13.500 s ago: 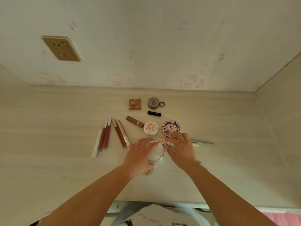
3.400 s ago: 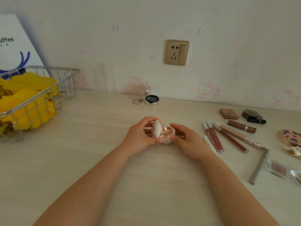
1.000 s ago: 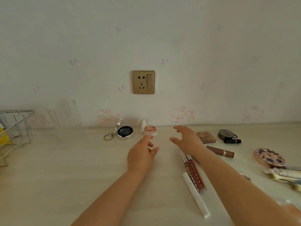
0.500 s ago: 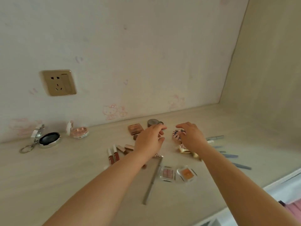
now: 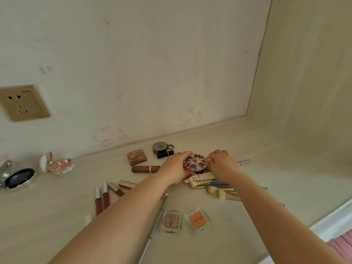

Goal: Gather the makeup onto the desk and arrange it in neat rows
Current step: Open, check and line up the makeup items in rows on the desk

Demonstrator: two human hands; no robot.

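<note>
Left hand (image 5: 176, 168) and right hand (image 5: 222, 163) gripping round patterned compact (image 5: 194, 162) from either side, just above table (image 5: 266, 168), brushes (image 5: 213, 187) beside.

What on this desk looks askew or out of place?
Two compacts lie open far left, apart from the rest. The brushes sit in a crossed heap, and the lip glosses fan out unevenly. Nothing looks spilled or broken.

Where everything's sitting on our desk (image 5: 266, 168) right now

We've got the round compact (image 5: 194, 162) mid-desk between our left hand (image 5: 176, 168) and right hand (image 5: 222, 164), brushes (image 5: 213, 187) just in front, two small palettes (image 5: 185, 220) nearer the front edge, open compacts (image 5: 38, 172) toward the back-left.
</note>
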